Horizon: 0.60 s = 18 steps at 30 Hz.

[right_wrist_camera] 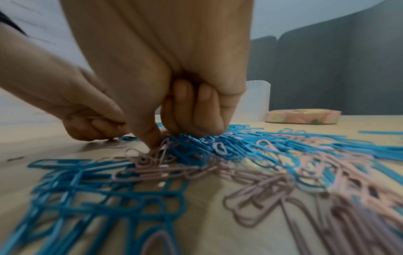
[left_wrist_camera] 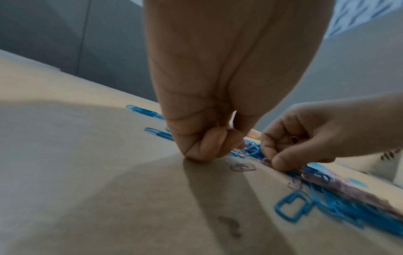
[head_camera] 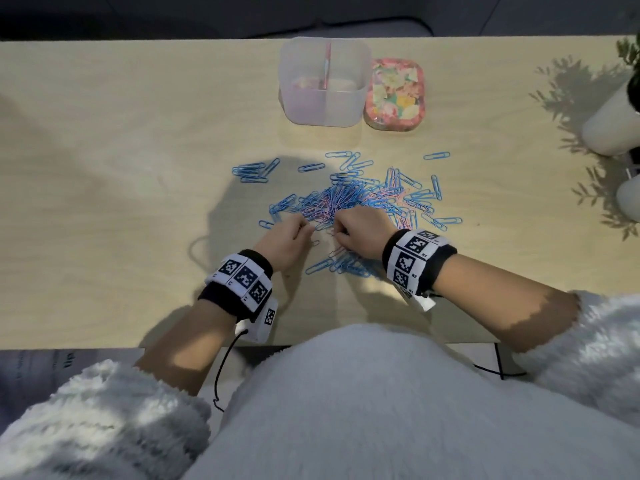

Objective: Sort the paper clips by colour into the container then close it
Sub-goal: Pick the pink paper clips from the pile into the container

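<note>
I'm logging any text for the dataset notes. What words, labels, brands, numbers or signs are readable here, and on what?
No readable words or numbers.
Left wristband: black-and-white square code markers, no letters.
Right wristband: same kind of markers; tiny marks beside them, too small to read.
Lid: floral pattern, no text legible.
Container: no label visible.
Dark surface at lower left edge: faint marks, too blurred.

Your right hand (right_wrist_camera: 165,103) pinches pink paper clips (right_wrist_camera: 157,155) at the edge of the blue paper clips (right_wrist_camera: 91,189) heaped on the bench (right_wrist_camera: 207,224), your left hand (right_wrist_camera: 87,117) just beside.
</note>
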Tool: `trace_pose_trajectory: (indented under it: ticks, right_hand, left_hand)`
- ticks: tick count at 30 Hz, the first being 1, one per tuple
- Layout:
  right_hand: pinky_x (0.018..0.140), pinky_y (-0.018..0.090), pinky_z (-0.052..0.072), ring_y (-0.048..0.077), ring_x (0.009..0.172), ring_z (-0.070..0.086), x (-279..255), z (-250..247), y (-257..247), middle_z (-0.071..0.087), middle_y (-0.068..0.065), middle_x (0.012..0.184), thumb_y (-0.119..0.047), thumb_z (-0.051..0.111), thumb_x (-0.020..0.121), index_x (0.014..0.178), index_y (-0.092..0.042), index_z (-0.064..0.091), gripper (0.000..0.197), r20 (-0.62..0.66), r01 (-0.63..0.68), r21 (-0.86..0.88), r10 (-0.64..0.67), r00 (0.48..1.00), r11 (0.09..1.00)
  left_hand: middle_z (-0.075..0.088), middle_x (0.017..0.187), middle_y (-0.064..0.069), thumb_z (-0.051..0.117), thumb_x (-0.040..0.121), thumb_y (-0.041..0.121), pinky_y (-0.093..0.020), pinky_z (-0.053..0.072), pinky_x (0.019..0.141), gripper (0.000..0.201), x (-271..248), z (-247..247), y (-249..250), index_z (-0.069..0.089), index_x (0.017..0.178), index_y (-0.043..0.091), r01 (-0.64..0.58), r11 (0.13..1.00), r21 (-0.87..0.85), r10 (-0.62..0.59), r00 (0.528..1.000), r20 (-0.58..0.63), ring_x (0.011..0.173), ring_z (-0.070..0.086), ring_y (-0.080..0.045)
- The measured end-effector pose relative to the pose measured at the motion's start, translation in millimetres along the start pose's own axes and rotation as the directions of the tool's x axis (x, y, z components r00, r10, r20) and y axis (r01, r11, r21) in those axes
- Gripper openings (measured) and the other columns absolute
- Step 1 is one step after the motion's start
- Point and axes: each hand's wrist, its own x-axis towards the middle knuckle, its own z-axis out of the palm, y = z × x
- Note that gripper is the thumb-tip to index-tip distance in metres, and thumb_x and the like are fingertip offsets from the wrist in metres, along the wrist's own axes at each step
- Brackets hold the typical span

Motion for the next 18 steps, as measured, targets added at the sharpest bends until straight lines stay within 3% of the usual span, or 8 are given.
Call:
trace_pose_trajectory:
  ticks: [2,5,8,11,13,14,15,18]
  right_hand:
    - [0.068,0.033,0.039,0.030,0.084,0.058,0.4,-1.8,7.3,0.063,0.010,0.087,-0.018,0.048,0.088,0.089,-0.009,0.056,0.011,-0.061,-0.073,0.190,0.086,0.994,0.979]
    - [0.057,0.024,0.032,0.016,0.063,0.051,-0.4,-13.5,25.9,0.055,0.003,0.072,-0.010,0.052,0.088,0.081,-0.009,0.056,0.007,-0.096,-0.117,0.499,0.189,0.977,0.858]
    - [0.035,0.016,0.032,0.002,0.036,0.047,-9.5,-20.4,36.2,0.057,0.002,0.060,0.003,0.044,0.090,0.078,-0.015,0.053,0.023,0.024,-0.152,0.838,0.244,0.970,0.524]
    - [0.031,0.011,0.025,0.006,0.031,0.047,-16.8,-19.6,33.2,0.053,0.008,0.062,0.005,0.033,0.089,0.075,-0.010,0.054,0.029,0.169,-0.234,0.951,0.293,0.941,0.203]
    - [0.032,0.010,0.023,0.009,0.032,0.045,-19.2,-17.5,27.8,0.048,0.007,0.062,-0.006,0.036,0.090,0.069,-0.010,0.052,0.026,0.296,-0.326,0.942,0.269,0.917,0.076]
    - [0.033,0.010,0.021,0.008,0.032,0.042,-20.0,-15.9,25.3,0.046,0.006,0.061,-0.013,0.041,0.092,0.066,-0.011,0.050,0.027,0.319,-0.355,0.929,0.258,0.912,0.107]
    - [0.032,0.012,0.021,0.007,0.032,0.040,-20.7,-12.9,23.8,0.044,0.004,0.058,-0.021,0.048,0.092,0.065,-0.012,0.048,0.029,0.291,-0.353,0.904,0.258,0.921,0.242]
    - [0.050,0.023,0.038,0.008,0.049,0.047,-26.2,-1.0,23.2,0.048,-0.004,0.058,-0.035,0.069,0.079,0.070,-0.015,0.053,0.028,0.063,-0.223,0.526,0.224,0.973,0.821]
  left_hand:
    - [0.056,0.092,-0.008,0.031,0.098,0.017,-0.035,0.039,0.077,0.021,-2.3,2.3,-2.0,0.050,0.095,0.008,-0.043,0.998,0.049,0.043,0.999,-0.008,0.091,0.054,-0.028]
    - [0.058,0.095,-0.011,0.042,0.095,0.025,-0.037,0.041,0.078,0.023,-6.2,6.1,-1.5,0.049,0.103,0.006,-0.095,0.983,0.158,0.100,0.995,-0.022,0.089,0.054,-0.027]
    - [0.060,0.098,-0.012,0.052,0.091,0.026,-0.037,0.042,0.078,0.023,-3.6,9.3,-0.2,0.049,0.104,0.007,-0.121,0.951,0.283,0.133,0.991,-0.022,0.090,0.056,-0.028]
    - [0.062,0.099,-0.013,0.049,0.090,0.017,-0.039,0.044,0.079,0.011,0.9,10.1,1.6,0.052,0.094,0.008,-0.127,0.949,0.290,0.139,0.990,-0.022,0.092,0.057,-0.031]
    - [0.060,0.093,-0.012,0.047,0.089,0.014,-0.037,0.042,0.076,0.004,2.2,11.4,1.6,0.048,0.086,0.011,-0.123,0.957,0.264,0.130,0.992,-0.008,0.087,0.055,-0.029]
    - [0.058,0.087,-0.010,0.046,0.088,0.011,-0.034,0.039,0.072,0.005,2.8,12.2,1.6,0.046,0.083,0.012,-0.124,0.963,0.239,0.130,0.991,-0.010,0.082,0.053,-0.028]
    - [0.054,0.079,-0.005,0.046,0.087,0.008,-0.031,0.035,0.065,0.007,3.3,12.6,1.8,0.045,0.081,0.012,-0.128,0.972,0.196,0.135,0.991,-0.020,0.077,0.050,-0.026]
    - [0.043,0.064,0.004,0.045,0.087,0.009,-0.025,0.028,0.054,0.013,2.4,10.1,8.4,0.044,0.074,0.011,-0.102,0.993,-0.055,0.096,0.991,-0.098,0.060,0.040,-0.015]
